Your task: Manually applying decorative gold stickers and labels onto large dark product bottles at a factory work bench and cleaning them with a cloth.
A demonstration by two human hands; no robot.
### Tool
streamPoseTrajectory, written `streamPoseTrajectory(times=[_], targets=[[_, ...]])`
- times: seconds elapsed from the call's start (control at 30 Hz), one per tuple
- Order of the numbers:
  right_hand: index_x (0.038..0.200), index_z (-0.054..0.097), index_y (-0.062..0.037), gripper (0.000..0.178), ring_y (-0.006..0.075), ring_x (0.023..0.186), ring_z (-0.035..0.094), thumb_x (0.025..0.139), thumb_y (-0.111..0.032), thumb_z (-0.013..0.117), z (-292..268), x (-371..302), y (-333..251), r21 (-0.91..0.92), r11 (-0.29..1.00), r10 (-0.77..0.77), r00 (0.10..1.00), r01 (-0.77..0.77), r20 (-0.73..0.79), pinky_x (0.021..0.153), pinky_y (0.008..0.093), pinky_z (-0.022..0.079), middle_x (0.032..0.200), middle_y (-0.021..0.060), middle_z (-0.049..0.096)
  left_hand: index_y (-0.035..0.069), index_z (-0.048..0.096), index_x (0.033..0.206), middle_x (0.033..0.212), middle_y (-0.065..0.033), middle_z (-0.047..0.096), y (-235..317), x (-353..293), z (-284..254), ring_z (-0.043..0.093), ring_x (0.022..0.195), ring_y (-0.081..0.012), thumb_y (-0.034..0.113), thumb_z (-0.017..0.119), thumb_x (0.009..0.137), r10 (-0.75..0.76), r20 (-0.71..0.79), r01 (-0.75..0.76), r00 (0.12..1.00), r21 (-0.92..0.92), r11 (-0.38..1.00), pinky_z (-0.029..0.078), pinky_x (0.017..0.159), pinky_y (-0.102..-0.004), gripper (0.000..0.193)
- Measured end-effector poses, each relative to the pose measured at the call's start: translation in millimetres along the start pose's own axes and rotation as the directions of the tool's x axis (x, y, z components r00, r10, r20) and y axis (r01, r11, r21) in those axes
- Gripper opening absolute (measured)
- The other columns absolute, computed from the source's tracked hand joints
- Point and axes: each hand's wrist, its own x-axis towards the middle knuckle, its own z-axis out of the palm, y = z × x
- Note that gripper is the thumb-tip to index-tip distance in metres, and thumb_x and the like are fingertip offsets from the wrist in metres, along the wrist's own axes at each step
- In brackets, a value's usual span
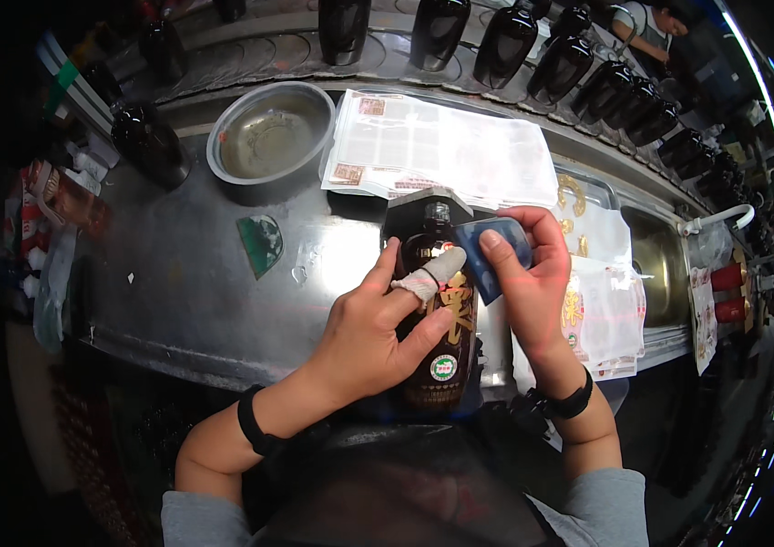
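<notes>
A dark glossy bottle [432, 369] with gold lettering and a round green-and-white emblem stands or lies in front of me, its clear threaded neck pointing away. My left hand [369, 324] rests over its left side with fingers spread. A pale cloth cover [419, 281] wraps one of those fingers, whose tip touches the bottle near the lettering. The thumb lies lower on the bottle's face. Pinched between thumb and fingers of my right hand [537, 278] is a blue translucent scraper [487, 260], its edge close to the bottle's upper right side.
A metal bowl [273, 169] holding some liquid sits behind on the steel bench [168, 283], near a green flat piece [261, 244]. Printed sheets [441, 146] lie behind the bottle, with gold-decal sheets [601, 310] at right by a sink [660, 264]. Dark bottles [437, 36] line the curved conveyor.
</notes>
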Motion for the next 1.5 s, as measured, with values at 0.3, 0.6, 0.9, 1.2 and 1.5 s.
streamPoseTrajectory(times=[0.3,0.6,0.9,1.2,1.5], targets=[[0.109,0.057,-0.0006,0.022,0.0071,0.084,0.058,0.091,-0.006,0.069,-14,-10,37,0.017,0.998,0.059,0.987,-0.057,-0.15,0.075,0.0227,0.049,0.094,0.0044,0.063,0.0,0.068,0.119,0.125,-0.0259,0.064,-16,-7,11,0.055,0.125,-0.048,0.028,0.066,0.094,0.018,-0.153,-0.046,0.988,-0.183,0.982,0.049,0.101,-0.0451,0.038],[0.107,0.063,-0.0027,0.024,0.0139,0.084,0.063,0.086,-0.005,0.073,-15,2,3,-0.313,0.923,-0.226,0.974,0.224,0.028,0.074,0.0271,0.051,0.092,0.006,0.067,0.011,0.068,0.128,0.136,-0.0375,0.051,-10,-12,11,0.069,0.102,-0.0414,0.032,0.066,0.093,0.049,-0.151,-0.055,0.987,-0.039,0.998,0.055,0.088,-0.0406,0.041],[0.096,0.071,-0.0053,0.041,0.0267,0.077,0.06,0.056,0.007,0.071,-33,-71,1,-0.306,0.652,-0.569,0.715,0.694,0.407,0.071,0.0375,0.047,0.092,0.0087,0.069,0.012,0.072,0.121,0.144,-0.036,0.044,-18,-6,2,0.059,0.118,-0.0478,0.034,0.064,0.093,0.103,-0.11,-0.111,0.989,-0.067,0.992,0.046,0.1,-0.0467,0.037],[0.095,0.072,-0.0067,0.041,0.0262,0.081,0.061,0.056,0.005,0.072,-40,-90,0,-0.278,0.654,-0.558,0.697,0.704,0.45,0.074,0.0372,0.047,0.097,0.0076,0.07,0.018,0.077,0.109,0.156,-0.0271,0.034,-9,12,3,0.023,0.146,-0.0512,0.043,0.062,0.093,0.218,0.02,-0.218,0.976,0.184,0.958,0.02,0.108,-0.0733,0.033],[0.096,0.069,-0.0052,0.039,0.0278,0.078,0.061,0.06,0.007,0.075,-44,-91,-1,-0.259,0.642,-0.579,0.678,0.722,0.454,0.072,0.0372,0.048,0.094,0.0102,0.07,0.033,0.074,0.121,0.165,-0.0199,0.017,-2,-6,1,0.007,0.151,-0.0498,0.054,0.054,0.096,0.238,0.087,-0.252,0.967,0.408,0.877,-0.001,0.113,-0.0702,0.038]])
